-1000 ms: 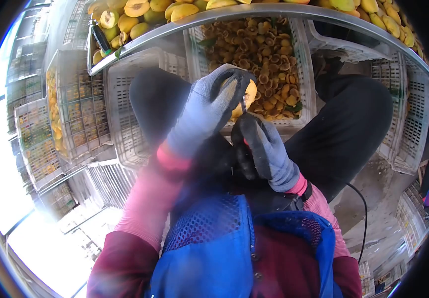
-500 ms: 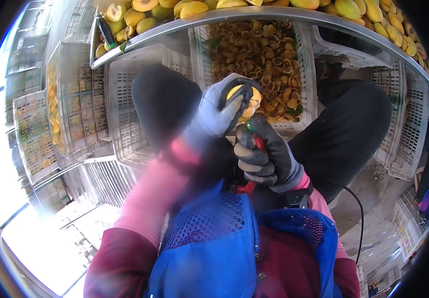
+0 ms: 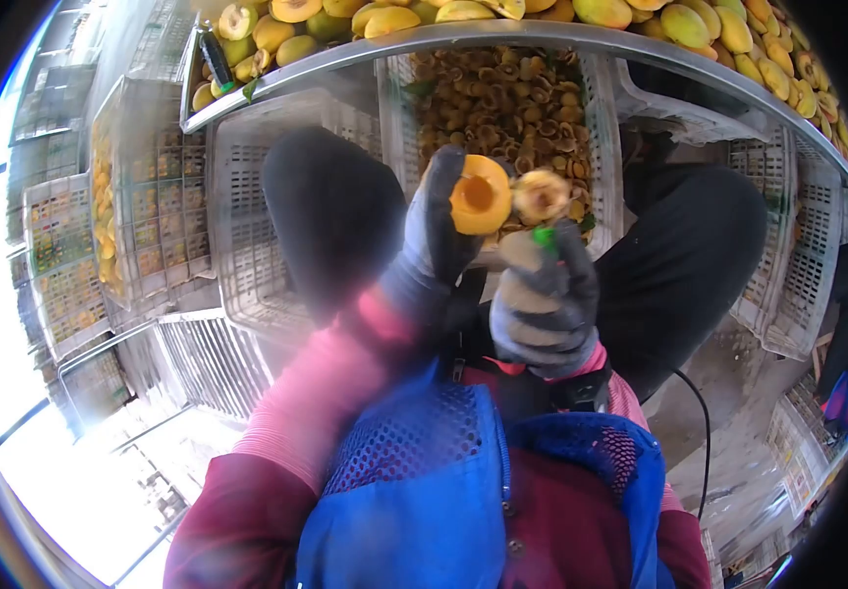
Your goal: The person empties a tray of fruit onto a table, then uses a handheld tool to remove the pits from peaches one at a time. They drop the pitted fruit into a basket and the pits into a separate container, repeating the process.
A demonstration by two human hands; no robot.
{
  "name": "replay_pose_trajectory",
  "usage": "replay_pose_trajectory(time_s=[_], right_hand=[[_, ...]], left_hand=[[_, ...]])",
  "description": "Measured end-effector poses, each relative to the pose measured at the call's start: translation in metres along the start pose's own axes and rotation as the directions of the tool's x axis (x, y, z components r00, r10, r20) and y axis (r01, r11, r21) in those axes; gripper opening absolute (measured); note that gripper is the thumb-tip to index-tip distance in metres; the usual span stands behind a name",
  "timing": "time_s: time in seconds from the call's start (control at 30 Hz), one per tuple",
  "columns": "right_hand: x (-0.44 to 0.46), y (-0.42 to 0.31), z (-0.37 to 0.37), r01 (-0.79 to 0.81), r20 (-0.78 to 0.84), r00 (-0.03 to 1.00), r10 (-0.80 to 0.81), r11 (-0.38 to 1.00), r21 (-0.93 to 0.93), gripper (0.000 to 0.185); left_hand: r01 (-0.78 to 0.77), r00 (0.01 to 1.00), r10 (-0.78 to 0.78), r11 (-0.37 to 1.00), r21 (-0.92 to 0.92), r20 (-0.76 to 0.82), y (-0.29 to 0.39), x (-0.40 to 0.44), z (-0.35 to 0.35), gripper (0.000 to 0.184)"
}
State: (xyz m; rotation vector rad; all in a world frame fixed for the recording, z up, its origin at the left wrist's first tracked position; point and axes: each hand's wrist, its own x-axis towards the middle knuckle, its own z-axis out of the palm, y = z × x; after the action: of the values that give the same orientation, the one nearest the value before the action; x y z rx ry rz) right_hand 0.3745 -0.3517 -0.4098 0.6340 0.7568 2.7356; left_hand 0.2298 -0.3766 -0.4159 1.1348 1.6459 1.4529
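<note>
My left hand [image 3: 434, 221], in a grey glove with a dark palm, holds a halved yellow peach [image 3: 495, 218] with its cut face and round pit hollow towards me. My right hand [image 3: 547, 299], gloved alike, is closed around a small tool with a green part [image 3: 544, 237] showing; its working end is hidden or blurred. Just above the right hand is a small round fruit piece [image 3: 542, 195] with a brown centre, smeared by motion; whether it sits on the tool or is loose I cannot tell. Both hands are above a crate [image 3: 608, 147] of scooped-out fruit pieces [image 3: 502, 108].
A metal-edged trough [image 3: 502, 35] full of yellow fruit [image 3: 601, 12] runs across the top. In its left corner lies a dark, green-ended tool [image 3: 215, 61]. Plastic crates [image 3: 247, 216] stand left and right of my knees. A black cable [image 3: 709, 432] hangs at right.
The peach has turned so its hollow faces me, and my left hand has opened out behind it. My right hand has moved slightly right, and the round piece has come apart from the peach.
</note>
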Motion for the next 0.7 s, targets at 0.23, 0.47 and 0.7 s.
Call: replay_pose_trajectory(time_s=[0.23,0.47,0.7], right_hand=[[-0.014,-0.012,-0.047,0.101,-0.369,0.925,-0.090,0.995,0.011,0.047],[-0.012,-0.020,-0.036,0.074,-0.572,0.795,-0.204,0.968,-0.242,0.041],[-0.004,-0.023,-0.031,0.058,-0.751,0.535,-0.386,0.904,-0.423,0.039]], left_hand=[[-0.343,0.863,0.504,0.641,0.686,-0.038,-0.010,0.017,-0.099,0.055],[0.320,0.943,0.044,0.170,0.932,-0.331,0.008,0.068,-0.226,0.053],[0.191,0.963,0.085,0.455,0.869,-0.256,0.004,0.230,-0.146,0.062]])
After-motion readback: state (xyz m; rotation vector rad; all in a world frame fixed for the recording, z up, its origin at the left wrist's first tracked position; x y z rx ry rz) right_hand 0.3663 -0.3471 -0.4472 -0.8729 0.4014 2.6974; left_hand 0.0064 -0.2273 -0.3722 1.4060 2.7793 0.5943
